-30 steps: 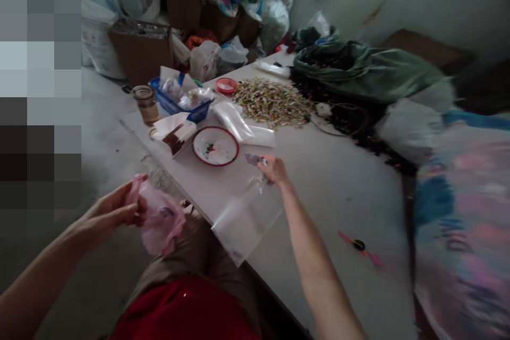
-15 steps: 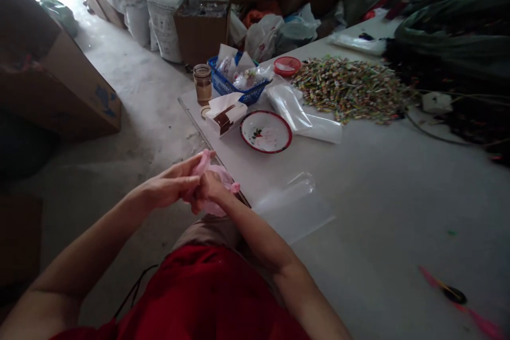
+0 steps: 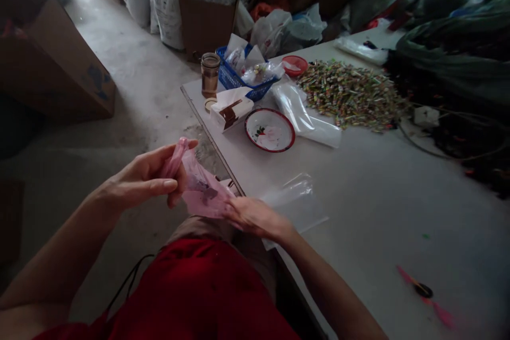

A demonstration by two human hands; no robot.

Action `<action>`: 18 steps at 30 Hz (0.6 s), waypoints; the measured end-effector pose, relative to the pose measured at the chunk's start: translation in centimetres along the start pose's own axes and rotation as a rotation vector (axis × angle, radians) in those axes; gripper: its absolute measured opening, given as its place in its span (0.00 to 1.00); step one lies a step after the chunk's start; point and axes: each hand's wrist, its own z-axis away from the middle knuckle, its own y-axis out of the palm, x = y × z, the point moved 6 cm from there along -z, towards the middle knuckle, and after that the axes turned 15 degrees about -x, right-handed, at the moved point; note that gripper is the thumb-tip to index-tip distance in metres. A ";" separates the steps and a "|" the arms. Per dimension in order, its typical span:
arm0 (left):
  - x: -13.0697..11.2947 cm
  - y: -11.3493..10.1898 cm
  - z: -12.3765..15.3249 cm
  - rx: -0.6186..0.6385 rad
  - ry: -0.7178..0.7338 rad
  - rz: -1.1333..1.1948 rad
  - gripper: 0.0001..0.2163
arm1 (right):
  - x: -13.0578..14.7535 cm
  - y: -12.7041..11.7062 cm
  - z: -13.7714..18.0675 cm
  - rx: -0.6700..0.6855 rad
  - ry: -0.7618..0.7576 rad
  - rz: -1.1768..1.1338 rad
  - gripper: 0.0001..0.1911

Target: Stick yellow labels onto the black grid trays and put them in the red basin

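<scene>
A thin pink plastic bag (image 3: 205, 188) is stretched between my hands over my lap, beside the table's edge. My left hand (image 3: 155, 175) grips one end, with a twist of the film sticking up by the forefinger. At the bag's other end, my right hand (image 3: 255, 215) has its fingers closed on the film. Through the pink film some darker shape shows, too vague to name. Close to my right hand, a clear plastic sleeve (image 3: 298, 202) lies flat on the white table (image 3: 358, 196).
Farther back stand an enamel plate (image 3: 271, 130), a tissue box (image 3: 231, 109), a lidded jar (image 3: 210, 74) and a blue basket (image 3: 247, 79). A heap of small wrapped pieces (image 3: 350, 93) spreads at the back right. A cardboard box (image 3: 51, 53) stands left.
My hands were close together with the pink bag bunched up. Now they are apart, my right hand drawn right and my left moved left, with the film pulled out between them.
</scene>
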 end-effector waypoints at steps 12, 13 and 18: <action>-4.0 0.8 -1.4 -0.165 0.210 0.269 0.24 | -1.7 4.0 -1.9 -0.397 -0.152 0.047 0.46; -5.0 1.1 -1.5 -0.195 0.238 0.310 0.24 | 0.1 5.5 -3.6 -0.413 -0.198 -0.009 0.47; -10.9 2.5 -1.8 -0.395 0.541 0.422 0.24 | 10.0 9.9 -7.9 -0.572 -0.320 -0.272 0.49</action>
